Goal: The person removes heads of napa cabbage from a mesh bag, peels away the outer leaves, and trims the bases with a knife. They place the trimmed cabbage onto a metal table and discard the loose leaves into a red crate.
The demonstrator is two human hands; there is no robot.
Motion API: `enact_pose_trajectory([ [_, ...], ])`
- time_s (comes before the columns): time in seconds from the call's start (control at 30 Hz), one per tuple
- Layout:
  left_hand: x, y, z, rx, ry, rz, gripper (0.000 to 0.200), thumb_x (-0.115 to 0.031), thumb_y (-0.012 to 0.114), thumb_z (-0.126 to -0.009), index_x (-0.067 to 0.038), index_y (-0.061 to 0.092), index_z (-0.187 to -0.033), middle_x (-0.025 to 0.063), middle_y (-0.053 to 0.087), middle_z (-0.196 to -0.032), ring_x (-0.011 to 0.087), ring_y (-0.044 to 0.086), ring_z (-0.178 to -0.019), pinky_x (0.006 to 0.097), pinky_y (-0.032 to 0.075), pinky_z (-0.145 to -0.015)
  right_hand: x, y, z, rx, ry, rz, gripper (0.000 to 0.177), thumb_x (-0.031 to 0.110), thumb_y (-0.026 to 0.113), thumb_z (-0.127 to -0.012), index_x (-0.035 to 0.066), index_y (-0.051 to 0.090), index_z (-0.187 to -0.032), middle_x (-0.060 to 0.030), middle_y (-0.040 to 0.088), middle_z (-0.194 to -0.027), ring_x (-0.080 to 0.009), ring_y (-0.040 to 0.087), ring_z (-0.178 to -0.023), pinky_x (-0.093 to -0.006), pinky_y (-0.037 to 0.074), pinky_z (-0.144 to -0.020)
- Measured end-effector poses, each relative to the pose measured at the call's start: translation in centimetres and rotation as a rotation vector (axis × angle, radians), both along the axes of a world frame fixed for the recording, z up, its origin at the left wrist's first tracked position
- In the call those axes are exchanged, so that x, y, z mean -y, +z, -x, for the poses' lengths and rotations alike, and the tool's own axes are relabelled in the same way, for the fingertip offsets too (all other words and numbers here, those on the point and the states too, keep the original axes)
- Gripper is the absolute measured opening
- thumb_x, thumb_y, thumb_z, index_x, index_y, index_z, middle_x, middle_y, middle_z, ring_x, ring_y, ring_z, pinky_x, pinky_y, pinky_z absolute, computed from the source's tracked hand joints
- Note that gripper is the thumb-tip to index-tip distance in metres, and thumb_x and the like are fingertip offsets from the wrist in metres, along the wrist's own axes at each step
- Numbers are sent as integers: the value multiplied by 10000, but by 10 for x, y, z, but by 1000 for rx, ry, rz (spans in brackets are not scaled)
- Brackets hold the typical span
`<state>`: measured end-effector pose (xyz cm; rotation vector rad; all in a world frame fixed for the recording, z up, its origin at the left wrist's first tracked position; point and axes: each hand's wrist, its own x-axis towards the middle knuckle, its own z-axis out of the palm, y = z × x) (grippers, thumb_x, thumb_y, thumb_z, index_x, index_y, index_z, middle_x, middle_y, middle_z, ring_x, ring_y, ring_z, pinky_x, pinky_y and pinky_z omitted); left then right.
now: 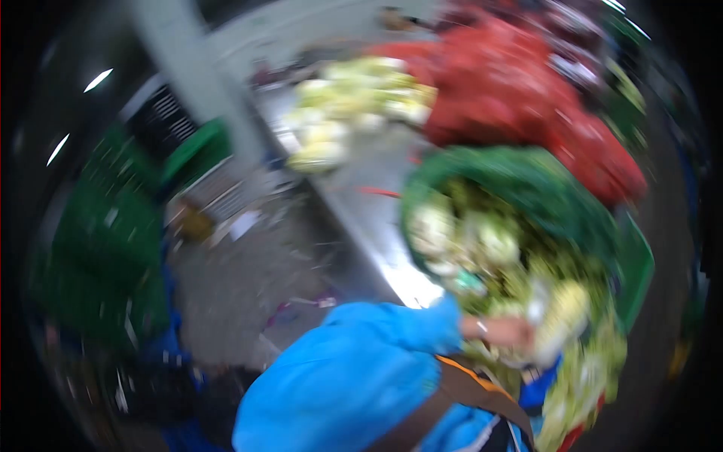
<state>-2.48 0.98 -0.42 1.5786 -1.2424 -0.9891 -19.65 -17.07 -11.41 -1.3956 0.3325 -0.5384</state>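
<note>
A pale napa cabbage (565, 313) is at the lower right, above loose leaves. My left hand (510, 332), in a blue sleeve with a white band at the wrist, reaches across and grips the cabbage at its side; motion smears the fingers. Of my right hand (532, 374), only a small blurred part shows below the cabbage's lower end, beside a blue cuff; its fingers cannot be made out. Just beyond my hands, a green mesh sack (520, 169) gapes open with several more cabbages (433, 230) in it.
Trimmed cabbages (350, 105) are piled on the metal table (354, 200). Full red mesh sacks (504, 83) stand behind the green sack. Loose leaves (580, 388) spread at the lower right, near a green crate (635, 271). Green crates (105, 233) are stacked at the left.
</note>
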Motion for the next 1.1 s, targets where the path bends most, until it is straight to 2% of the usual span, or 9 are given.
enact_pose_trajectory([
  [0.07, 5, -20, -8, 308, -246, -416, 554, -406, 697, -669, -48, 579, -1074, 159, 610, -1011, 250, 573, -904, 364, 445, -787, -14, 57, -20, -133, -103, -77, 520, 315, 527, -851, 77, 389, -1292, -122, 500, -1206, -233, 491, -1049, -373, 409, -886],
  [0.2, 16, 31, -21, -220, 762, 216, 914, -421, 740, -626, -52, 286, -1329, 224, 497, -1175, 308, 503, -1090, 365, 406, -909, -22, 126, -37, -305, -163, 153, 621, 239, 602, -803, 33, 337, -1326, -147, 499, -1193, -169, 541, -886, -294, 414, -786],
  [0.37, 44, 68, -21, -301, 727, 438, 789, -278, 733, -699, -80, 301, -1329, 108, 493, -1205, 205, 462, -1118, 318, 379, -939, -68, 173, -48, -34, -101, 371, 560, 226, 581, -810, -8, 392, -1283, -117, 584, -1058, -148, 521, -842, -262, 415, -716],
  [0.5, 33, 63, 2, -826, 713, 549, 602, -188, 683, -775, -94, 373, -1282, 69, 533, -1164, 168, 518, -1034, 314, 455, -861, -49, 116, -35, 26, 73, -266, 540, 283, 542, -833, 18, 395, -1280, -110, 541, -1135, -204, 505, -961, -311, 412, -816],
  [0.67, 12, 68, 8, -239, 973, 381, 361, -360, 616, -822, -13, 629, -922, 70, 642, -826, 109, 564, -733, 272, 470, -681, -39, 82, -26, 42, 180, -956, 523, 354, 494, -862, 51, 398, -1277, -102, 488, -1232, -274, 484, -1111, -372, 408, -942],
  [0.83, -24, 51, 21, -487, 880, 459, 238, -245, 607, -843, -27, 627, -933, 15, 630, -834, 70, 538, -737, 221, 440, -667, -31, 64, -23, -53, 145, -1123, 394, 430, 554, -824, 109, 560, -1053, -63, 626, -865, -160, 537, -681, -261, 421, -478],
  [0.9, -37, 15, 19, -116, 339, -118, 233, -217, 596, -844, -43, 616, -997, 36, 633, -859, 80, 545, -757, 237, 446, -670, -33, 79, -30, 38, 134, -1239, 392, 414, 559, -832, 110, 545, -1079, -59, 621, -880, -161, 528, -647, -243, 406, -469],
  [1.03, -23, -1, 1, 457, 4, -560, 495, -216, 587, -833, -126, 420, -1290, 144, 567, -1128, 172, 550, -928, 297, 449, -782, -25, 85, -28, 102, 214, -1140, 575, 400, 637, -769, 77, 463, -1212, -72, 577, -1068, -149, 539, -719, -248, 434, -526],
  [1.1, -16, 32, -6, -446, 581, 117, 680, -243, 593, -829, -161, 218, -1391, 129, 372, -1350, 218, 441, -1146, 327, 415, -877, -37, 134, -30, 61, 35, -264, 720, 323, 690, -717, 64, 375, -1311, -70, 549, -1145, -138, 540, -744, -242, 448, -554],
])
